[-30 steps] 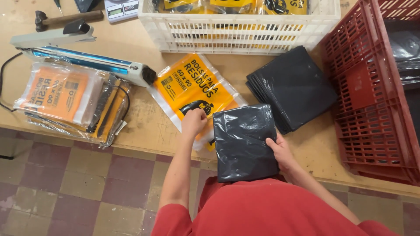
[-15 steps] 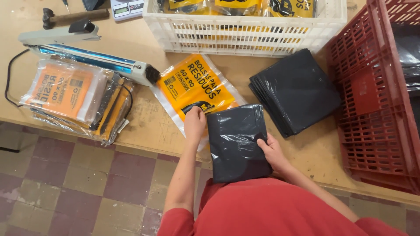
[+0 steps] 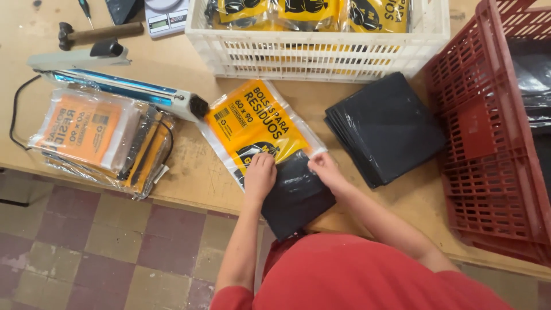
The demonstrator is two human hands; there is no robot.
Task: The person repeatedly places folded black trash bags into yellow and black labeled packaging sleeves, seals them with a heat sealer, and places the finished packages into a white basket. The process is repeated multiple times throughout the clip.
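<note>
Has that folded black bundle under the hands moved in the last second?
Yes. The folded black bundle has slid up the table, away from the person, part way into the yellow printed pouch, which lies beside the white crate.

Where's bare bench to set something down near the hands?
Free: bare wood between the orange packet stack and yellow pouch; also the strip before the white crate. Crowded: black bag stack sits close to the red crate.

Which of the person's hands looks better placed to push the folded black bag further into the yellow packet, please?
Probably the left hand: it lies flat on the folded black bag just below the mouth of the yellow packet. The right hand pinches the packet's open edge, so it looks busy holding it.
</note>
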